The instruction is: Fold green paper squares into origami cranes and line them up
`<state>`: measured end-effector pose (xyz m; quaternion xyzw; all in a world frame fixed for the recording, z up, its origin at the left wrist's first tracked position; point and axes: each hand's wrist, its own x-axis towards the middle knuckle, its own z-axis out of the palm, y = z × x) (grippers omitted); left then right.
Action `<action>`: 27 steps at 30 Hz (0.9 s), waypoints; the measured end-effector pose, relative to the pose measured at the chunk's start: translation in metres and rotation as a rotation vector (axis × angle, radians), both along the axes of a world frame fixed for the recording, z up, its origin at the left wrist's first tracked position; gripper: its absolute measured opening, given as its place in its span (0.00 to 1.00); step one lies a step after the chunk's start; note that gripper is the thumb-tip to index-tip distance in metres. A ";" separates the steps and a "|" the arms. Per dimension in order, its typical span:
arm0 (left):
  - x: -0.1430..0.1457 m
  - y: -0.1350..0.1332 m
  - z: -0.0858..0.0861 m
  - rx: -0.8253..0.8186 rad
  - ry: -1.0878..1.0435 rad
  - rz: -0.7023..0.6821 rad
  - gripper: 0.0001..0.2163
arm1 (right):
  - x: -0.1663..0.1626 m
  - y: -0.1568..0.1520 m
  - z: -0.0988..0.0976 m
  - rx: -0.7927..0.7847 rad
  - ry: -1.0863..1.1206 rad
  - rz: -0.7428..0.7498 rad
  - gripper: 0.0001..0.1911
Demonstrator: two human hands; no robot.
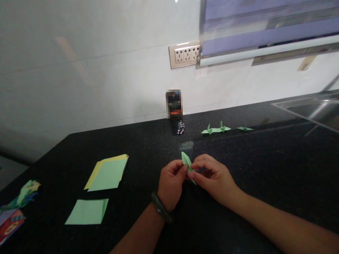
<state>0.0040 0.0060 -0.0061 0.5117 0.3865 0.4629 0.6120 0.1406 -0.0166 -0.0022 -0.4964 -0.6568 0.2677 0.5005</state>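
Both of my hands pinch a small folded green paper piece (188, 163) just above the black countertop (238, 169). My left hand (172, 181), with a dark bracelet on its wrist, grips the piece's left side with fingers curled. My right hand (213, 178) holds the right side between thumb and fingertips. The paper's pointed tip sticks up between the two hands.
A stack of green and yellow paper sheets (108, 173) and a folded green sheet (87, 211) lie at left. Finished green paper cranes (215, 129) stand at the back. A blurred phone (174, 109) leans on the wall. A sink (315, 109) is at right, coloured papers (16, 208) at far left.
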 end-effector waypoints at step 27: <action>-0.002 0.002 0.001 0.053 0.292 -0.010 0.09 | 0.001 0.009 0.002 -0.479 0.405 -0.049 0.11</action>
